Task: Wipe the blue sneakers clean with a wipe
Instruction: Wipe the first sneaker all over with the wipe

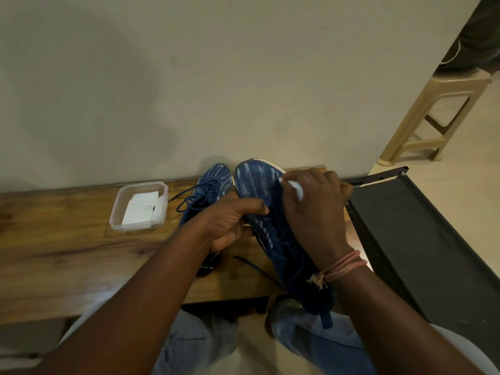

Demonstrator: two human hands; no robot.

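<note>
Both hands on one blue sneaker (259,185), right hand (311,209) pinching wipe (296,189).

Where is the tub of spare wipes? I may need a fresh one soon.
The clear tub sits on the wooden bench by the wall, left of the resting sneaker.

Blue sneaker (259,185) tilted, toe up (wipe (296,188) against it); second sneaker (213,182) flat beside.

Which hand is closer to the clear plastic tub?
Left. The left hand grips the blue sneaker just right of the clear plastic tub; the right hand, holding the white wipe, is farther right.
</note>
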